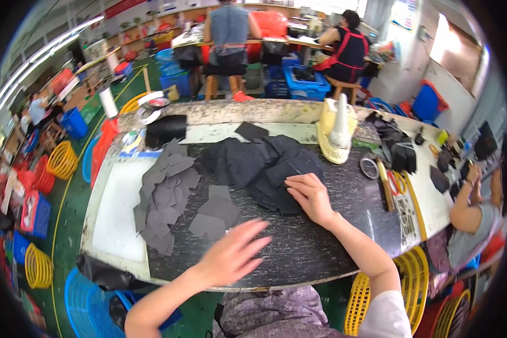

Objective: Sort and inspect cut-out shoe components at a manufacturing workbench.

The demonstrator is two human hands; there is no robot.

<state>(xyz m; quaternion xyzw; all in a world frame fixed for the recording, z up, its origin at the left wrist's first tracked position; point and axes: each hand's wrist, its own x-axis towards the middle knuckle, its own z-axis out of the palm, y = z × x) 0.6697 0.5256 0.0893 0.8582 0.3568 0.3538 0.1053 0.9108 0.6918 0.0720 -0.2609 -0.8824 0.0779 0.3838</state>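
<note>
My left hand (234, 254) is over the near middle of the dark table, fingers apart, holding nothing I can see. Just beyond it lie a few flat grey cut pieces (215, 216). My right hand (311, 197) is at the near right side of a heap of black cut fabric pieces (239, 163), its thumb and fingers closed on the edge of a black piece (287, 172). The fingertips partly hide that edge. To the left spreads a pile of grey cut pieces (166, 197), overlapping one another.
A white cone on a yellowish base (339, 135) stands at the back right. A tape roll (369, 168), scissors (397, 183) and a wooden-handled tool (385, 186) lie on the right. A white board (118, 211) covers the left side. Baskets (87, 301) flank me; co-workers sit beyond.
</note>
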